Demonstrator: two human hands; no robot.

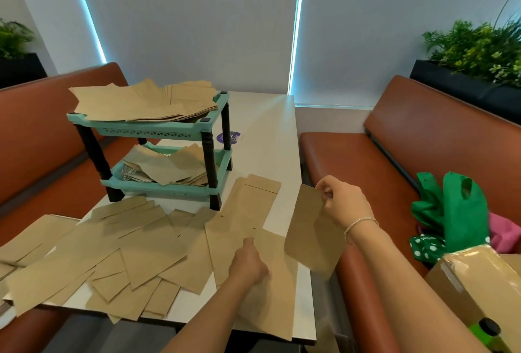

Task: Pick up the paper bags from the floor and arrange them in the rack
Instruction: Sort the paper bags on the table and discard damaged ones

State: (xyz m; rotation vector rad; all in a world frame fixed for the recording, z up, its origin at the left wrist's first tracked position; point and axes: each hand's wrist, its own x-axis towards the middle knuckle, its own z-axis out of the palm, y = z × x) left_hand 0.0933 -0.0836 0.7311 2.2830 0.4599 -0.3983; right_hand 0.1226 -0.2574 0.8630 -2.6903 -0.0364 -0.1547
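At a booth table point(279, 138), a person sorted flat brown paper bags, with much of the job apparently ahead. Nearest the camera, the left hand point(248, 264) rested on a long bag point(270, 296) lying at the table's near edge; whether its fingers were pinching that bag or merely pressing it flat could not be told. Just beside it, the right hand point(342, 202), a thin bracelet point(359, 223) at the wrist, pinched the top corner of a single paper bag point(310, 237), held in the air off the table's right edge and hanging over the orange bench seat point(352, 161).

A loose spread of bags point(112, 254) covered the near left part of the table, overlapping at all angles and some overhanging the edge. Beyond them stood the two-tier teal rack point(158, 133) with dark posts. Its lower shelf held a jumbled handful of bags point(166, 169), and its top shelf carried an untidy stack point(141, 102) that spilled past the rim.

No floor was visible, so any bags remaining there could not be counted. Judging from the table alone, the rack was partly filled while a large number of bags awaited placing, and those already shelved looked in need of straightening. A green cloth bag point(456, 209) and a taped cardboard box point(485, 282) sat on the right bench.
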